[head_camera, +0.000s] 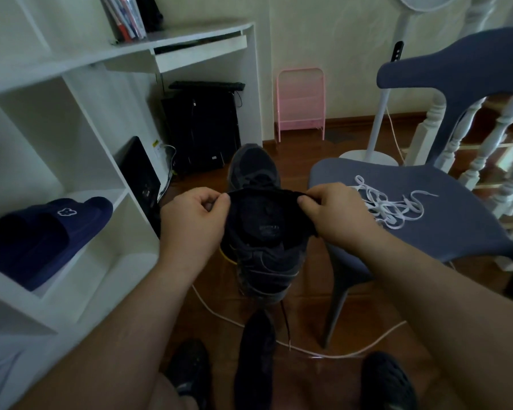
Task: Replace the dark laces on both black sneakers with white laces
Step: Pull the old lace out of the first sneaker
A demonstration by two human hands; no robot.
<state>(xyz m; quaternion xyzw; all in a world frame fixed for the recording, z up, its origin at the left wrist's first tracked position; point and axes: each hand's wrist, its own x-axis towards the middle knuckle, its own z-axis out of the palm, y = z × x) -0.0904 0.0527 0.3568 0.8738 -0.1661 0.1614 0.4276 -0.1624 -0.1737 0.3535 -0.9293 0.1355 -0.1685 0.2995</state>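
Head view shows a black sneaker held up in mid-air between both hands, heel end toward the camera, its opening facing up. The left hand pinches the left side of the collar between thumb and curled fingers; the right hand pinches the right side the same way, so the mouth is stretched wide. Whether any dark lace is left in its eyelets cannot be told, since the front of the shoe is dark and partly hidden. A dark lace end dangles below the sole.

A second black sneaker sits on the floor just beyond, toe pointing far. The white laces lie in a loose tangle on the seat of the blue-grey chair, to the right and within easy reach.

The step looks like opening up the shoe before lacing. To do it well, I would keep the collar spread and the tongue pulled clear so the eyelets show. One white lace should then be teased out of the tangle before threading, starting at the lowest pair of eyelets with both ends even. The dangling dark end could snag, so it should be drawn fully free first.
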